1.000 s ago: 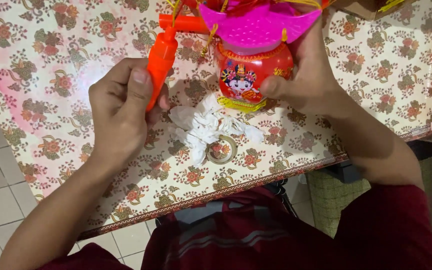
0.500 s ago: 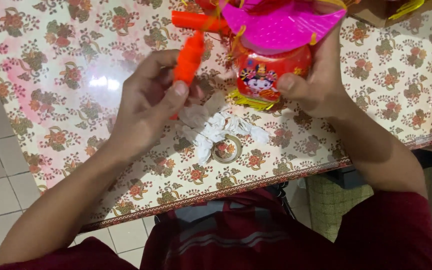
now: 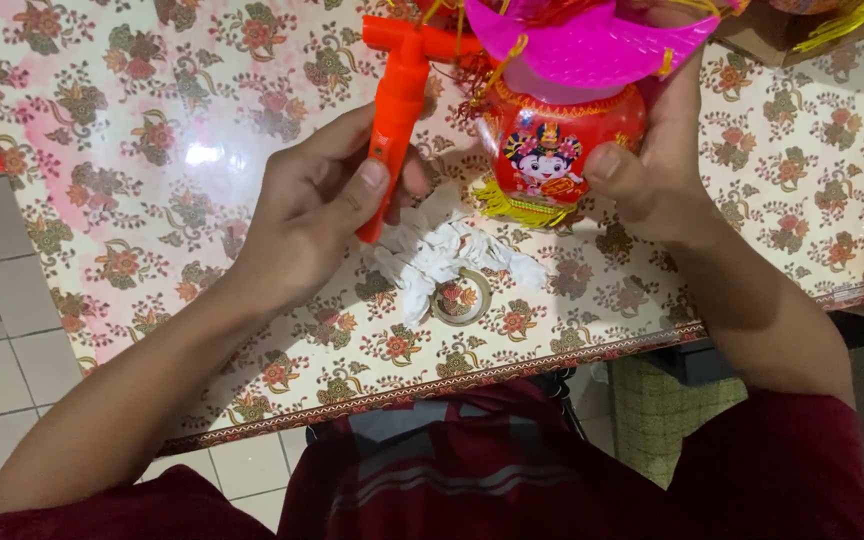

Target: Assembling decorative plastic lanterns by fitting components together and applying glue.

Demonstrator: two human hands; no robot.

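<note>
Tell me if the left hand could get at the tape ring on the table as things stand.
Probably yes, once freed. The tape ring lies uncovered on the floral tablecloth, just below the white scraps and near the left hand. But that hand grips the orange handle, so it would need to let go.

Orange handle [image 3: 399, 110], red lantern [image 3: 557, 150], floral tablecloth [image 3: 152, 150].

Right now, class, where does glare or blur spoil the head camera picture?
Head view: a white glare patch sits on the glossy floral tablecloth beside the left hand; the orange handle and red lantern stay sharp; the top edge crops the pink lantern top.
</note>
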